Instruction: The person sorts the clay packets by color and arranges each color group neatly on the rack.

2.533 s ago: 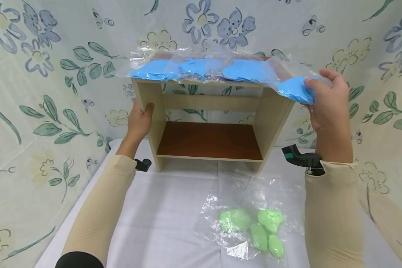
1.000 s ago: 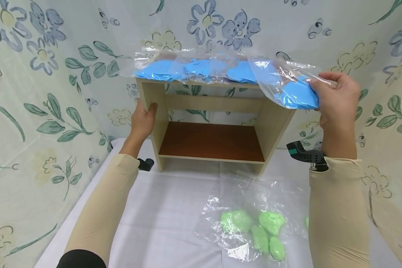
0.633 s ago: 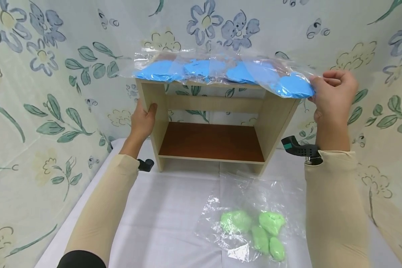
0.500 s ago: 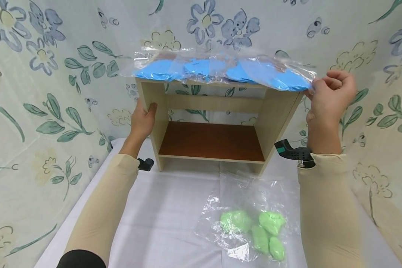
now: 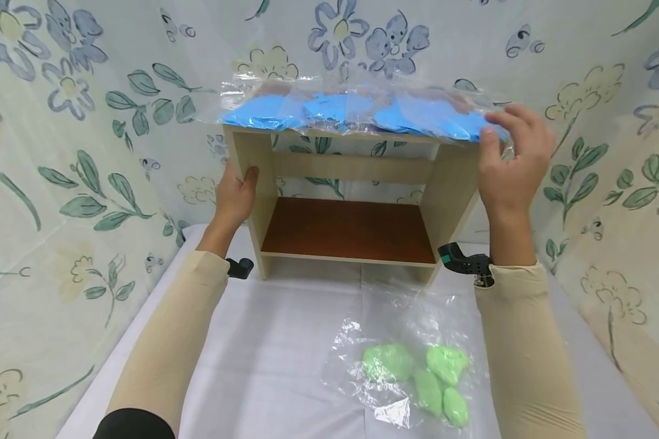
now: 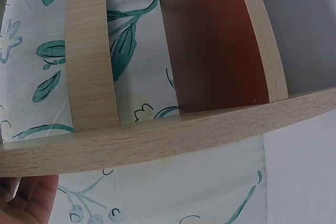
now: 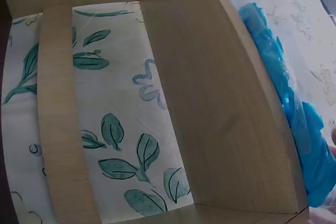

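Observation:
A small wooden shelf unit (image 5: 348, 230) with pale sides and a red-brown board stands before me. My left hand (image 5: 235, 194) grips its left side panel, thumb at the front edge; in the left wrist view, fingers (image 6: 34, 198) show beside the panel's edge. On top lie several clear plastic bags in a row, holding flattened blue material (image 5: 263, 113). My right hand (image 5: 516, 161) is at the row's right end, its fingertips touching the rightmost blue-filled bag (image 5: 450, 119). In the right wrist view, blue material (image 7: 273, 61) runs along the top panel.
On the white cloth in front of the shelf lies a clear plastic bag (image 5: 351, 366) with several light green lumps (image 5: 387, 361). Flower-patterned fabric (image 5: 143, 36) hangs behind and at both sides. A pale wooden rail (image 5: 351, 167) crosses the shelf's back.
My right hand has drawn the rightmost bag back from over the front right edge to lie on top, then loosened its pinch and shifted left. The left hand keeps its hold.

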Demonstrator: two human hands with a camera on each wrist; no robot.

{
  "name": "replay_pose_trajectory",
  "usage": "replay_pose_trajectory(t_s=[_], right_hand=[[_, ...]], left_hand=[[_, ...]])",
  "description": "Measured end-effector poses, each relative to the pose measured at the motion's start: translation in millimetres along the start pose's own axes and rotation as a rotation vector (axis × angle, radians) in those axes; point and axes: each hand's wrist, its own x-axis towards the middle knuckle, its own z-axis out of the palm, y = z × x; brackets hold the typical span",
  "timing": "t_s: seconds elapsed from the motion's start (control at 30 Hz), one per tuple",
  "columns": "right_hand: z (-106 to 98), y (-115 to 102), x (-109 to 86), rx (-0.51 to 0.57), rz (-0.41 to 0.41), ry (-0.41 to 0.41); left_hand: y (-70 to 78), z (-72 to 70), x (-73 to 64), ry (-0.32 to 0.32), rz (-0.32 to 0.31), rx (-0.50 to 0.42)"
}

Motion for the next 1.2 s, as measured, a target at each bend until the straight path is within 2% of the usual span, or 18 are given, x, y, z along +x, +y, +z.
replay_pose_trajectory(t_s=[0.07,0.13,0.27,0.4,0.53,0.67,0.83,0.97,1.1,1.2], right_hand=[[2.4,7.4,0.1,-0.007,-0.082,-0.084],[3.1,10.8,-0.3,-0.012,-0.105,-0.135],[1.3,11.8,0.7,-0.024,-0.106,-0.158],[-0.9,11.1,2.2,-0.046,-0.126,-0.200],[-3.2,11.1,0.8,-0.129,-0.177,-0.187],[-3.0,11.0,-1.9,-0.207,-0.293,-0.163],[-2.4,10.9,-6.6,-0.271,-0.389,-0.210],[2.9,12.0,-8.6,-0.252,-0.427,-0.200],[9.8,10.9,-8.8,-0.218,-0.430,-0.165],[13.2,10.4,-8.9,-0.220,-0.436,-0.169]], left_hand=[[-0.4,-0.4,0.5,0.001,-0.004,-0.004],[-0.7,-0.3,0.1,-0.005,-0.007,-0.007],[-2.8,0.4,-0.8,-0.011,-0.001,0.002],[-3.2,-0.7,-1.1,0.009,0.005,0.011],[-1.8,-1.3,-0.3,0.005,0.009,0.009],[-1.2,0.0,0.9,0.001,0.014,0.011],[-0.1,1.2,0.6,-0.001,0.018,0.008],[0.6,1.4,0.7,0.001,0.018,0.002],[-0.1,1.5,1.5,0.005,0.010,0.002],[-0.6,1.6,1.6,0.006,0.004,0.001]])
